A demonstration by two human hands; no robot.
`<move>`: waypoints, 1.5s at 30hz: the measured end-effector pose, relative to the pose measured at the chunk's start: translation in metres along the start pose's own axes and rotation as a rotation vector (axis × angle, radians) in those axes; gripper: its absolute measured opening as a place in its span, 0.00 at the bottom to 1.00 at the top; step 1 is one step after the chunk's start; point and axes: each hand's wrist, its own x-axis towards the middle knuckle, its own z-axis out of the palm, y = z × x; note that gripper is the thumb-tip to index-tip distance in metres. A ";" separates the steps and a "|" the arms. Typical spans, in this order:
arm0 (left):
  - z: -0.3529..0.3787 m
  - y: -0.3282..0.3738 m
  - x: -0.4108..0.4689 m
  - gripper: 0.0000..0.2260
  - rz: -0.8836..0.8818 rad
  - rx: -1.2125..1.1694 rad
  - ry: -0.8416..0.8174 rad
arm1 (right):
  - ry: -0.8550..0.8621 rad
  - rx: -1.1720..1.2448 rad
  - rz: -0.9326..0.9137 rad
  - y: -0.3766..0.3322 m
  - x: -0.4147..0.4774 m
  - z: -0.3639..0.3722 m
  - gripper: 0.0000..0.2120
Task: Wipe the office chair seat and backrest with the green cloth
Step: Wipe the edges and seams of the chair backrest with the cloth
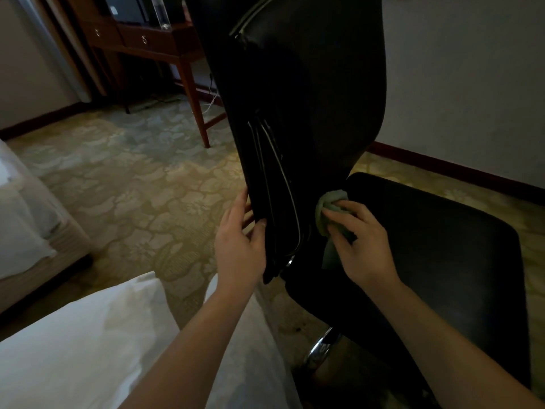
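A black office chair stands in front of me, its tall backrest upright in the middle and its seat spreading to the right. My left hand grips the lower left edge of the backrest, thumb in front and fingers behind. My right hand presses the bunched green cloth into the lower backrest where it meets the seat. Part of the cloth hangs below my fingers.
A wooden desk with drawers and a clear bottle stands at the back left. A bed corner is at the left and white bedding lies below my arms. Patterned carpet covers the floor. The chair's chrome base shows below.
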 end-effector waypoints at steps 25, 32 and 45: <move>0.003 0.007 -0.009 0.28 -0.072 -0.235 0.063 | 0.147 0.124 0.083 -0.023 0.017 -0.004 0.17; 0.003 0.003 -0.010 0.28 -0.085 -0.265 0.063 | 0.095 0.121 -0.012 -0.025 0.013 0.018 0.18; 0.005 0.003 -0.009 0.29 -0.077 -0.219 0.084 | 0.112 0.117 0.096 -0.013 0.005 -0.002 0.17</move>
